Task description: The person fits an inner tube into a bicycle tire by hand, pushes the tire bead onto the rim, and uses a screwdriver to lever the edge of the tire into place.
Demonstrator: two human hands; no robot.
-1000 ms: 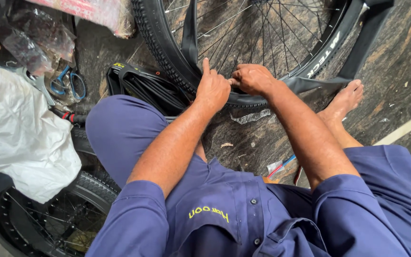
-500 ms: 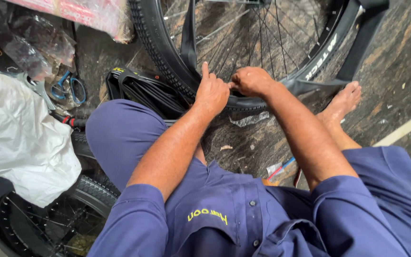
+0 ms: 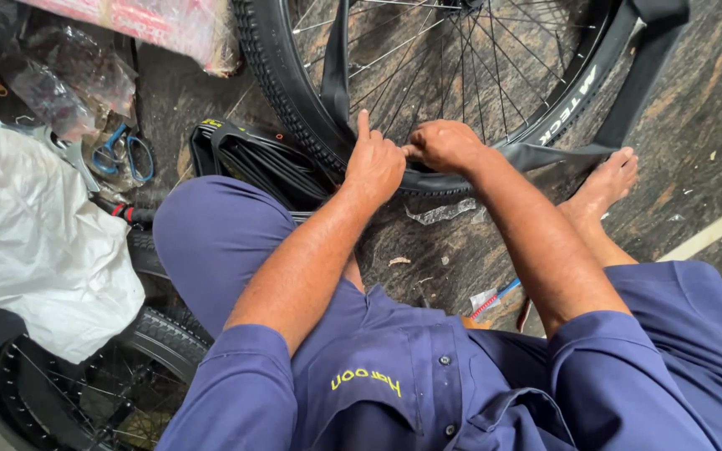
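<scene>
Left hand: left hand presses on the lower edge of the tyre, fingers curled tight against the rubber, thumb sticking straight up; whether anything is pinched under the fingers, cannot tell.
Right hand: right hand sits just beside the left, touching it at the fingertips, fingers bent down over the tyre edge and the inner tube; a pressing grip, not a full wrap.
Wheel: spoked bicycle wheel lies flat on the floor in front of the knees, tyre on the rim.
Inner tube: black, flat, mostly outside the tyre; one loop hangs across the spokes on the left, another runs off past the right side of the wheel.
Progress: judged early to middle; the section at the hands looks in hand, the long loose loops are not yet seated.
Around: folded black tube bundle near the left knee, white plastic bag far left, blue-handled pliers above it, second wheel bottom left, bare foot right of the wheel.
</scene>
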